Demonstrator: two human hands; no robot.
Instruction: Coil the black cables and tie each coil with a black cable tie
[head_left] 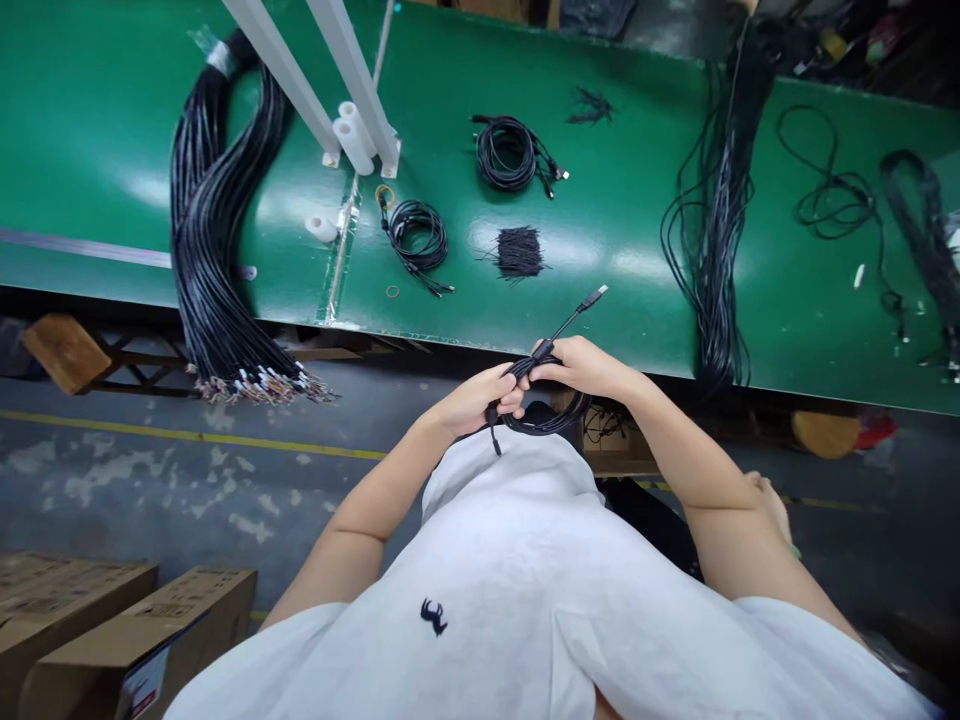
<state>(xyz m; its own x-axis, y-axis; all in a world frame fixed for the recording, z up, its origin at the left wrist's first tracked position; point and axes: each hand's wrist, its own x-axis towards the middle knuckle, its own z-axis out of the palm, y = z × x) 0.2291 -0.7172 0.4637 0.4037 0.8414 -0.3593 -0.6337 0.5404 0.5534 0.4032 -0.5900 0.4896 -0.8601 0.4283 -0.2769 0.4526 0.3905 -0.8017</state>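
Just off the front edge of the green table, a coiled black USB cable point(551, 425) is gripped between my two hands. Its metal plug point(595, 298) points up and to the right, and a second end dangles below. My left hand point(489, 397) has its fingers closed round the coil's left side. The thumb and fingers of my right hand point(574, 366) pinch the bundle near a thicker black part of the cable. Closest on the table lies a stack of short black ties point(519, 252). Two more coiled black cables point(507, 153) point(418, 236) rest behind and to the left.
A thick bundle of black cables point(206, 200) hangs over the table's left edge. More long black cables point(724, 220) hang at the right. A white metal frame point(352, 80) stands beside white rolls point(354, 140). Cardboard boxes point(142, 630) sit on the floor, lower left.
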